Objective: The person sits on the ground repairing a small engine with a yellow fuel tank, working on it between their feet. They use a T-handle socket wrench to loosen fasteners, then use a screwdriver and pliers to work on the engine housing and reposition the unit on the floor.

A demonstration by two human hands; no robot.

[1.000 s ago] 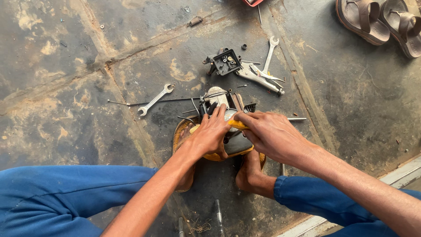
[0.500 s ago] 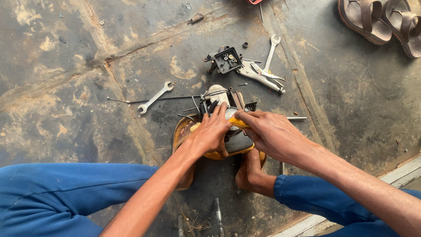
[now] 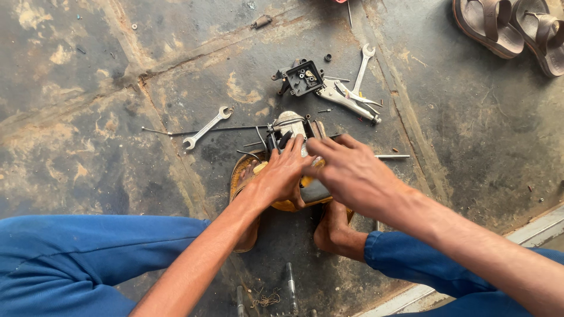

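On stained concrete floor (image 3: 88, 117): left hand (image 3: 282, 173), right hand (image 3: 352, 173) clamped on engine part (image 3: 291, 132).

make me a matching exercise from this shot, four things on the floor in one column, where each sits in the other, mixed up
Things:
1. open-end spanner
2. pair of sandals
3. locking pliers
4. black box-shaped part

Places:
A. top right corner of the floor
B. left of the hands, lying slantwise
C. just left of the locking pliers
D. above the right hand, beside a second spanner

Pairs: 1-B, 2-A, 3-D, 4-C
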